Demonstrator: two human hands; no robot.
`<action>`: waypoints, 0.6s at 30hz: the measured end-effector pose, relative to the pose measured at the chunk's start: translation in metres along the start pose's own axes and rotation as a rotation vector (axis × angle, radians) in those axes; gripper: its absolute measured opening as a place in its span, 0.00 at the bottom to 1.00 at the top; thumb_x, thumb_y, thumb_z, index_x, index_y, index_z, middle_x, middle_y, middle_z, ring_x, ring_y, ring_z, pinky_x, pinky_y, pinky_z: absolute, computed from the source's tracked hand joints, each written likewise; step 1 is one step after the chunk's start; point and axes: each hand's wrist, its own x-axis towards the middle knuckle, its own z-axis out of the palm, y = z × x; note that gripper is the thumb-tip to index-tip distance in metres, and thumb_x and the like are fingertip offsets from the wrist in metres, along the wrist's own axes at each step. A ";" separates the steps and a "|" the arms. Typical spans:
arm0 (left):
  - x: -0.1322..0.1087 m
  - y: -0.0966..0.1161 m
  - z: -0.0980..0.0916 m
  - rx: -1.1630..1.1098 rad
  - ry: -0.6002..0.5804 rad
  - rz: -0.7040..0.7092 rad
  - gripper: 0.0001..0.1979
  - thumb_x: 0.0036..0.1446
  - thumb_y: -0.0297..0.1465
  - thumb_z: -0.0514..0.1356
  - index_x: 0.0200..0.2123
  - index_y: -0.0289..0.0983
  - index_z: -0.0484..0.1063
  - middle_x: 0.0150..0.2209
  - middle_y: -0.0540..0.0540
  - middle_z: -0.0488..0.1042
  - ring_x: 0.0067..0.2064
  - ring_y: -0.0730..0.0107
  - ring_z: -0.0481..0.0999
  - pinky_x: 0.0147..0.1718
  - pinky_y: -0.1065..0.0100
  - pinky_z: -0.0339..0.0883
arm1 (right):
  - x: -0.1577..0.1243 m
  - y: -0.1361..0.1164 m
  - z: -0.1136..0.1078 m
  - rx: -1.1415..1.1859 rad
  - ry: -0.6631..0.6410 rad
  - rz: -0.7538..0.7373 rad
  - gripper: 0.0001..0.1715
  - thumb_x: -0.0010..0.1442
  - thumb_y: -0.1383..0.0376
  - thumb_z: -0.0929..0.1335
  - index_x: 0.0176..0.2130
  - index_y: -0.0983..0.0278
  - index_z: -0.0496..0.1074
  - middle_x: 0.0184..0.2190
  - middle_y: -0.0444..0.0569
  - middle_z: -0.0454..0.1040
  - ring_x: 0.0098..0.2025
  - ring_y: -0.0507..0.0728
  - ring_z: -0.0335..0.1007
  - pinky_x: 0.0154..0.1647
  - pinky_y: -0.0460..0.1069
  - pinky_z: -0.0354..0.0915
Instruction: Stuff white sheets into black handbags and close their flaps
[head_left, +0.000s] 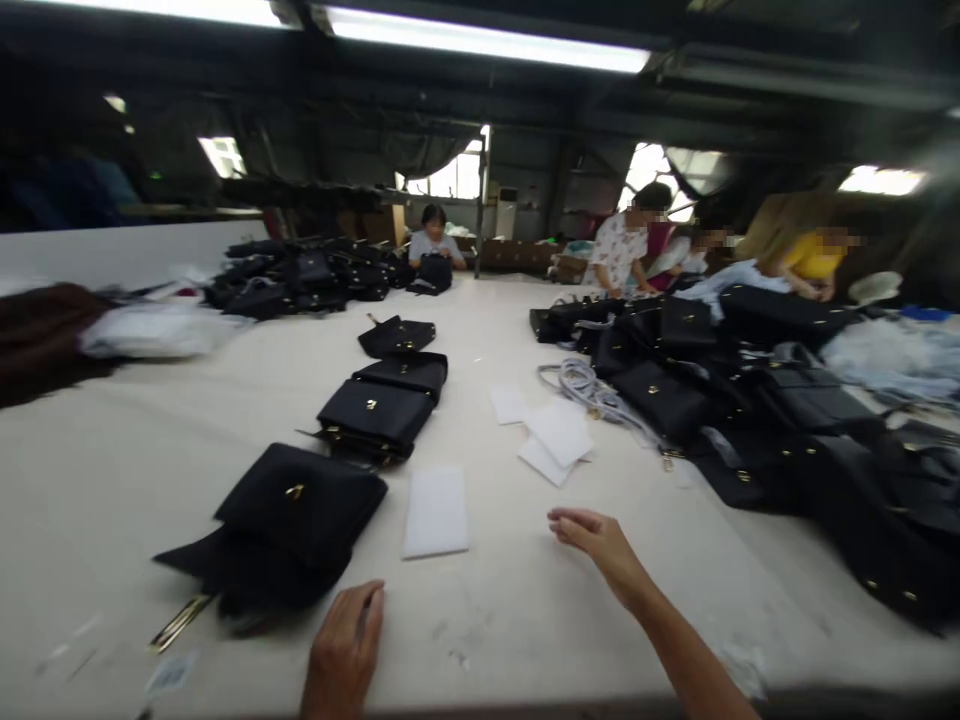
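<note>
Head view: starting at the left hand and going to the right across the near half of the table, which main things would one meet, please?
Left hand → single white sheet → right hand → heap of black bags.

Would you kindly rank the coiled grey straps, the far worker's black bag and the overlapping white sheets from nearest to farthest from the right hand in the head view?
1. Overlapping white sheets, just beyond the right hand.
2. Coiled grey straps, behind the sheets.
3. Far worker's black bag, at the table's far end.
</note>
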 end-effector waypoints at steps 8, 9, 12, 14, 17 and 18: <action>0.045 -0.001 -0.042 0.325 0.312 0.129 0.16 0.56 0.27 0.62 0.49 0.36 0.69 0.45 0.40 0.73 0.49 0.60 0.73 0.50 0.57 0.68 | -0.035 0.064 0.007 0.355 -0.050 0.158 0.26 0.47 0.55 0.77 0.43 0.68 0.79 0.48 0.57 0.77 0.55 0.65 0.70 0.64 0.56 0.59; 0.052 -0.004 -0.051 0.371 0.339 0.125 0.17 0.56 0.27 0.63 0.49 0.37 0.69 0.47 0.39 0.72 0.50 0.58 0.72 0.51 0.55 0.67 | -0.035 0.062 0.005 0.367 -0.052 0.159 0.26 0.47 0.56 0.77 0.43 0.68 0.79 0.48 0.58 0.77 0.55 0.65 0.70 0.64 0.56 0.60; 0.061 -0.018 -0.075 0.423 0.384 -0.024 0.19 0.54 0.35 0.64 0.49 0.36 0.69 0.51 0.36 0.68 0.54 0.51 0.68 0.55 0.47 0.62 | -0.033 0.060 0.004 0.379 -0.037 0.149 0.25 0.47 0.57 0.77 0.42 0.68 0.79 0.48 0.58 0.77 0.55 0.65 0.70 0.63 0.55 0.61; 0.056 -0.028 -0.086 0.350 0.413 -0.233 0.25 0.52 0.41 0.65 0.50 0.36 0.67 0.51 0.35 0.66 0.56 0.48 0.66 0.55 0.45 0.61 | -0.032 0.063 0.007 0.365 -0.001 0.123 0.26 0.45 0.56 0.78 0.41 0.69 0.79 0.46 0.58 0.77 0.53 0.65 0.71 0.62 0.56 0.62; 0.040 -0.036 -0.095 0.053 0.537 -0.645 0.31 0.45 0.47 0.67 0.49 0.37 0.65 0.48 0.39 0.66 0.52 0.53 0.69 0.49 0.50 0.69 | -0.032 0.070 0.012 0.314 0.074 0.071 0.26 0.42 0.56 0.79 0.39 0.69 0.79 0.45 0.58 0.78 0.50 0.65 0.74 0.60 0.55 0.64; 0.035 -0.038 -0.095 -0.061 0.586 -0.771 0.32 0.44 0.47 0.68 0.47 0.37 0.64 0.46 0.41 0.66 0.49 0.56 0.71 0.47 0.53 0.71 | -0.032 0.073 0.014 0.292 0.095 0.058 0.26 0.42 0.55 0.79 0.39 0.69 0.79 0.44 0.58 0.78 0.50 0.65 0.74 0.60 0.54 0.64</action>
